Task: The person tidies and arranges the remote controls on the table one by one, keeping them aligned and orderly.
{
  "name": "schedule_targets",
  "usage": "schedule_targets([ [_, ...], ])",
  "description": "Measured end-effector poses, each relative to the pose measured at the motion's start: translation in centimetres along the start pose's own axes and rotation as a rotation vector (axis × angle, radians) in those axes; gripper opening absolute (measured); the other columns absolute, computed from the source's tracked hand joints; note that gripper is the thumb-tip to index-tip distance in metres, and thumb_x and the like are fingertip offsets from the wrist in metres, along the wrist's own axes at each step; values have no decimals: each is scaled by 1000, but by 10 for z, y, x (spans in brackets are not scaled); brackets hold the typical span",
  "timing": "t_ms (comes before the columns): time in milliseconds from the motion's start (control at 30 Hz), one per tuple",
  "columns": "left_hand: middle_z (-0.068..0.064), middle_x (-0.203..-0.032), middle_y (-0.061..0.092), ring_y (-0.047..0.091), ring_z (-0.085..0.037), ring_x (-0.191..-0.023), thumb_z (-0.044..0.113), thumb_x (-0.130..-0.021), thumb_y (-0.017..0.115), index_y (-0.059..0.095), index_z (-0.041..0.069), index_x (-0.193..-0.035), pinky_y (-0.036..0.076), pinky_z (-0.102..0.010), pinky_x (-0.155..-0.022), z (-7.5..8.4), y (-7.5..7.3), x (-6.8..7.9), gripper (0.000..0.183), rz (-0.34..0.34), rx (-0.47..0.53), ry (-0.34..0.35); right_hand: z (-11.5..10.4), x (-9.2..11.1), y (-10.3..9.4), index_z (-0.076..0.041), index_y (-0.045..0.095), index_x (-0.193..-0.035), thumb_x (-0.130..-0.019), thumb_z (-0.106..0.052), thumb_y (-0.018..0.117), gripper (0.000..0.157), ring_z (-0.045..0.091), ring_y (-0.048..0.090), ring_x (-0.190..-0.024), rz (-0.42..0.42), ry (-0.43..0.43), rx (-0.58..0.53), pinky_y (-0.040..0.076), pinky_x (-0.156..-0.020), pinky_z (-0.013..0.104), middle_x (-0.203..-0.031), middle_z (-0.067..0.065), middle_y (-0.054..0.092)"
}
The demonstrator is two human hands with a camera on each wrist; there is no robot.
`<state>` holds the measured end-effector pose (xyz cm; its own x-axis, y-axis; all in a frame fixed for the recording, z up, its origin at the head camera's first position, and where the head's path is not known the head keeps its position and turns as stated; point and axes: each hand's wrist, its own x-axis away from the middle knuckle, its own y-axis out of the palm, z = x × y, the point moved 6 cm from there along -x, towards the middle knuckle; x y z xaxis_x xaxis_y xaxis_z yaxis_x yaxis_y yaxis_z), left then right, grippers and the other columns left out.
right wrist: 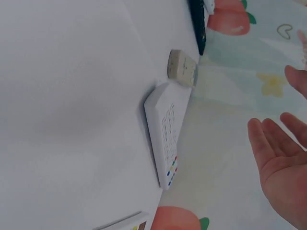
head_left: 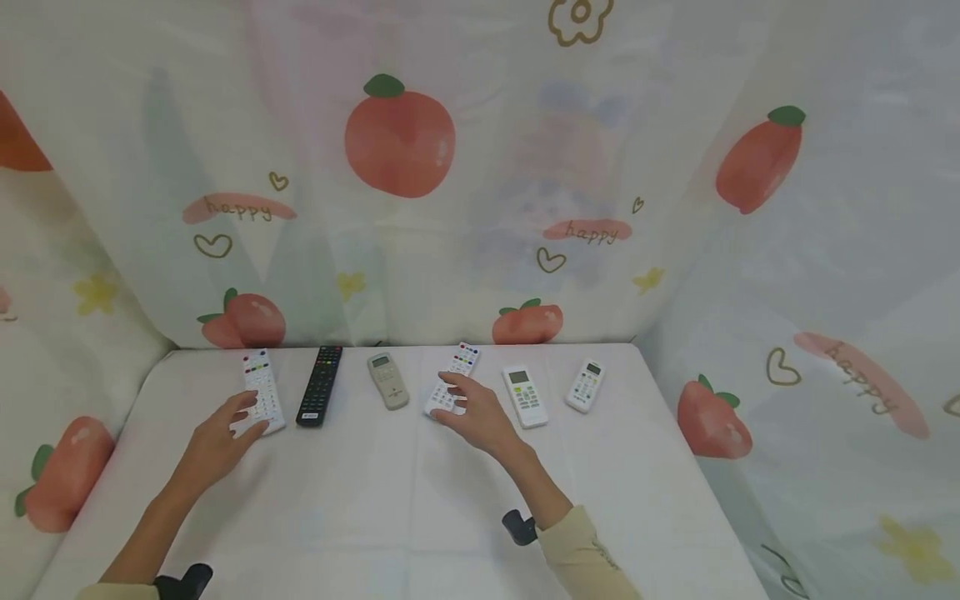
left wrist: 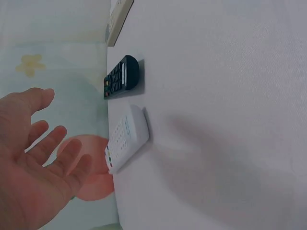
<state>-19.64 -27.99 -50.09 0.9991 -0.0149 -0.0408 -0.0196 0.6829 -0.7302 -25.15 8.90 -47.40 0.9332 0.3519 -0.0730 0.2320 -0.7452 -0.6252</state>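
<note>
My left hand (head_left: 217, 443) hovers over a white remote control (head_left: 262, 390) at the row's left end, fingers spread and apart from it. In the left wrist view that hand (left wrist: 41, 167) holds nothing, and the white remote (left wrist: 127, 138) lies flat on the table. My right hand (head_left: 477, 417) is above another white remote (head_left: 465, 358) with coloured buttons, partly covering it in the head view. The right wrist view shows this hand (right wrist: 283, 163) with loosely bent fingers and nothing in them, clear of the white remote (right wrist: 165, 136).
A black remote (head_left: 320, 387) and a beige remote (head_left: 387, 382) lie between the hands. Two smaller white remotes, one with a larger screen (head_left: 525, 397) and one at the far right (head_left: 585, 386), lie on the white table (head_left: 360, 517). A fruit-print curtain (head_left: 450, 250) stands behind.
</note>
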Motion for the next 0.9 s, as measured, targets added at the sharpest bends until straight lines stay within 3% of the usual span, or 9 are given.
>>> schedule_targets([
  [267,-38,-138,44,46,-54,-124,23,-103,56,35,-9,-144,43,-63,-95,-19,-7,2,56,-20,11,-40,-19,-12,23,-11,51,-145,-89,-18,76,62,25,59,-122,-72,-14,-51,51,-95,35,-143,8,54],
  [467,-40,-138,42,44,-56,-125,32,-104,54,31,-9,-146,44,-65,-93,-28,-11,3,64,-43,41,-106,-34,-22,44,-10,51,-144,-89,-17,76,61,29,59,-121,-116,-28,-101,53,-92,30,-142,10,54],
  [900,-40,-141,38,43,-55,-126,34,-103,56,20,-8,-152,45,-64,-93,-43,-3,0,74,-90,100,-187,-64,-42,93,-9,53,-143,-90,-17,75,58,20,61,-118,-186,-44,-149,52,-87,21,-141,10,56],
])
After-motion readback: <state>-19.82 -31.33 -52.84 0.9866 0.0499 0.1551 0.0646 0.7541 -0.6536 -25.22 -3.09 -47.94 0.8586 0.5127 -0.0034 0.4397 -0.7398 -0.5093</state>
